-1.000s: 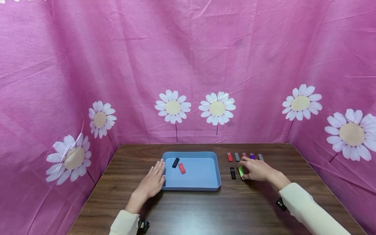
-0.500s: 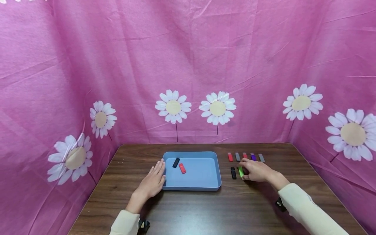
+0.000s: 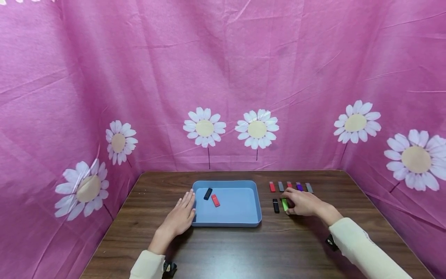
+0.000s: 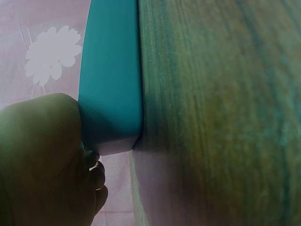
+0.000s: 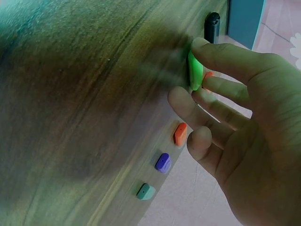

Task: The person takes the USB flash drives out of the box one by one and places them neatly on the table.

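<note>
My right hand (image 3: 304,203) pinches a bright green USB flash drive (image 3: 285,205) on the table, thumb at its near end and fingers at its far end. In the right wrist view the green flash drive (image 5: 195,73) shows between thumb and fingers. Just left of it lies a black flash drive (image 3: 276,205). My left hand (image 3: 179,217), fingers straight, rests against the left side of a blue tray (image 3: 230,224). Inside the tray lie a black flash drive (image 3: 208,193) and a red flash drive (image 3: 215,200).
Behind my right hand a row of flash drives stretches across the wooden table (image 3: 223,252): red (image 3: 272,186), grey (image 3: 280,186), red (image 3: 289,184), purple (image 3: 299,186) and grey (image 3: 309,188). A pink flowered curtain (image 3: 230,77) surrounds the table's back and sides.
Hardly anything differs. My right hand stays at the green flash drive, its fingers shifted only slightly, and my left hand remains at the tray's side.
</note>
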Demonstrator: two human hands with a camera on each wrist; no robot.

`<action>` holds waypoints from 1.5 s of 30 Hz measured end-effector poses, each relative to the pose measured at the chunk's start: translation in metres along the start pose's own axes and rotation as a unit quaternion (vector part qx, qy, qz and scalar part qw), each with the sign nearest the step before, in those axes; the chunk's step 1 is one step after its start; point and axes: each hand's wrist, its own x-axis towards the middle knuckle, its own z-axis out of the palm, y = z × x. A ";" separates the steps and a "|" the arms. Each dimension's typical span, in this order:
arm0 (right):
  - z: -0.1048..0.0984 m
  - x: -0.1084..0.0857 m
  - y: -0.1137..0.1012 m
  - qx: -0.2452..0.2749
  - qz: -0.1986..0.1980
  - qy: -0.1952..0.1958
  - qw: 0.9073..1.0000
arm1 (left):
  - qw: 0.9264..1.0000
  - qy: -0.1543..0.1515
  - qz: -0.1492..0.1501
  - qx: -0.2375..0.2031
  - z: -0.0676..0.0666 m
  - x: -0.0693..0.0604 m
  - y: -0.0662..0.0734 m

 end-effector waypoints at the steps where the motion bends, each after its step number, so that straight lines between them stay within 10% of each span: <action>1: -0.001 0.000 -0.001 0.002 0.000 0.000 1.000 | 1.000 -0.001 0.000 0.001 0.000 0.000 0.000; 22: -0.022 0.029 -0.024 -0.057 -0.105 0.113 0.986 | 1.000 0.000 0.003 0.002 0.000 -0.001 0.000; 45: -0.053 0.086 -0.097 -0.090 -0.178 0.128 0.972 | 1.000 0.004 0.003 -0.002 0.001 0.000 0.000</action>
